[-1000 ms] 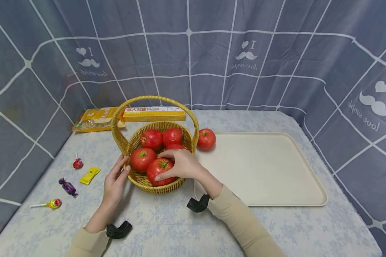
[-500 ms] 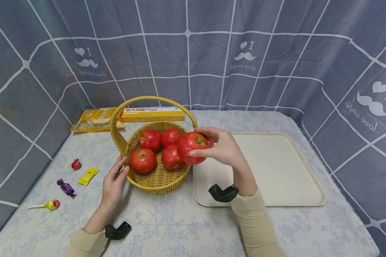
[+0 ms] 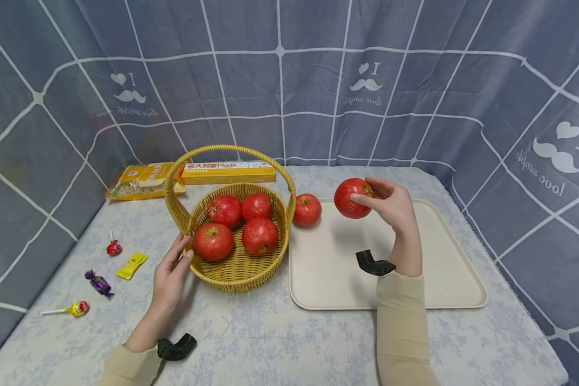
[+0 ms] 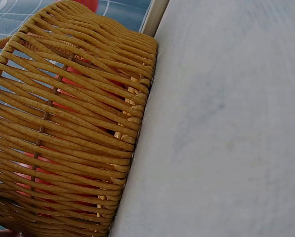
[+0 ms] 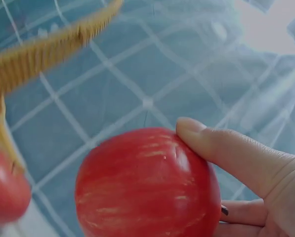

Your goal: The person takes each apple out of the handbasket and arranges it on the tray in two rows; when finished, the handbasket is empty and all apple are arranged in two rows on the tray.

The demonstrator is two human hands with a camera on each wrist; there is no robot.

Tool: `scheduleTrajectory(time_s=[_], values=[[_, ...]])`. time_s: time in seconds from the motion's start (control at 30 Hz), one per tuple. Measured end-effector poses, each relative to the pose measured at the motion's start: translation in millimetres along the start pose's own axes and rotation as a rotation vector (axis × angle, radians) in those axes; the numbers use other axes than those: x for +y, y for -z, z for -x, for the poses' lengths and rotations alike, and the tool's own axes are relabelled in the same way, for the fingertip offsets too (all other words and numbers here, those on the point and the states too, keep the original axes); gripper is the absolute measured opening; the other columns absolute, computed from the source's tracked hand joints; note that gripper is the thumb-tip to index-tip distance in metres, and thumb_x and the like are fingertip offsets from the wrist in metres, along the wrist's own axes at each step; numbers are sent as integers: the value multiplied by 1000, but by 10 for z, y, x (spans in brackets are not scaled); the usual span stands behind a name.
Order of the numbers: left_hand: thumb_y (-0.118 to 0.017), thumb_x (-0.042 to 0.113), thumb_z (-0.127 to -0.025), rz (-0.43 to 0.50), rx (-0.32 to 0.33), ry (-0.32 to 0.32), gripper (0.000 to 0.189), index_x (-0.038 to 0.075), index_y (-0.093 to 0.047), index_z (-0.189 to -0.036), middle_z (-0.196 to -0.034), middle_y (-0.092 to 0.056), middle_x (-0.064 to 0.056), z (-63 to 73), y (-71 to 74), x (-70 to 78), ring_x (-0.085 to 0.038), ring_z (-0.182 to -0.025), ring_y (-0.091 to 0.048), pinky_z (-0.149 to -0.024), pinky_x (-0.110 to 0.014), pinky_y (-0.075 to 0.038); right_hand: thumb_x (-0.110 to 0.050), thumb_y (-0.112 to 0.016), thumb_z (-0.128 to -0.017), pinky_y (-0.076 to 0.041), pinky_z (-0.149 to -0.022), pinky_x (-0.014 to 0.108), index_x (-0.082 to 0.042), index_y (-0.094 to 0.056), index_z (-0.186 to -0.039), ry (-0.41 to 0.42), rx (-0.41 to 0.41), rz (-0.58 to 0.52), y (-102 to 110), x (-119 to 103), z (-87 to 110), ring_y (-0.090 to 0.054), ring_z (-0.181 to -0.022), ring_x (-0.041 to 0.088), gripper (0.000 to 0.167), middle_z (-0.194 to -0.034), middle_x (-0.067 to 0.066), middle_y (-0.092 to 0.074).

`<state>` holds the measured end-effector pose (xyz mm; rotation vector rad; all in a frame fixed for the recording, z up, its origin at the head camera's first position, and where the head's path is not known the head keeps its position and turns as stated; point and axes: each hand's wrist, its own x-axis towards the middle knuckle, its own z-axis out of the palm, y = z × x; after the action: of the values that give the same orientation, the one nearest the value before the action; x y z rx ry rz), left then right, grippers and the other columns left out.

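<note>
My right hand (image 3: 393, 206) holds a red apple (image 3: 351, 198) above the cream tray (image 3: 415, 257), thumb on one side and fingers on the other. In the right wrist view that apple (image 5: 147, 182) fills the lower middle. A woven basket (image 3: 234, 281) with a tall arched handle stands left of the tray, several red apples inside. My left hand (image 3: 170, 276) grips its left side at the rim, near the handle's base. The left wrist view shows the basket's wall (image 4: 63, 123) up close, with the fingers mostly out of frame. Another apple (image 3: 307, 210) sits at the tray's back left corner.
A pasta box (image 3: 229, 172) and a yellow pasta bag (image 3: 145, 182) lie behind the basket. To the left are a red lollipop (image 3: 114, 247), a yellow packet (image 3: 132, 266), a purple wrapped candy (image 3: 98, 284) and a yellow-red lollipop (image 3: 79, 308). A grey curtain (image 3: 313, 107) surrounds the table.
My right hand has lifted an apple from the front of the basket and carried it rightward over the tray. My left hand has stayed at the basket's side.
</note>
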<state>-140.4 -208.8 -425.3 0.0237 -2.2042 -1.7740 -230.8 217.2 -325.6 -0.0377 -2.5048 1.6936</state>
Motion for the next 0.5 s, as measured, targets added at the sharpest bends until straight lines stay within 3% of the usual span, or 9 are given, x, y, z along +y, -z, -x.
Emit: scheduleTrajectory(time_s=[0.2, 0.5], values=[[-51, 11, -97, 0, -4, -1, 41, -3, -47, -135, -149, -33, -11, 2, 3, -3, -19, -137, -28, -97, -7, -32, -39, -78, -75, -43, -97, 45, -3, -50, -135, -110, 67, 50, 78, 345, -193, -47, -121, 29, 75, -134, 15, -50], [-50, 9, -97, 13, -9, 1, 40, -3, -47, -136, -149, -32, -12, 1, 5, -4, -19, -138, -26, -97, -8, -33, -40, -74, -78, -38, -101, 46, -1, -50, -135, -170, 215, 274, -34, 763, -365, -44, -123, 33, 73, -134, 17, -51]])
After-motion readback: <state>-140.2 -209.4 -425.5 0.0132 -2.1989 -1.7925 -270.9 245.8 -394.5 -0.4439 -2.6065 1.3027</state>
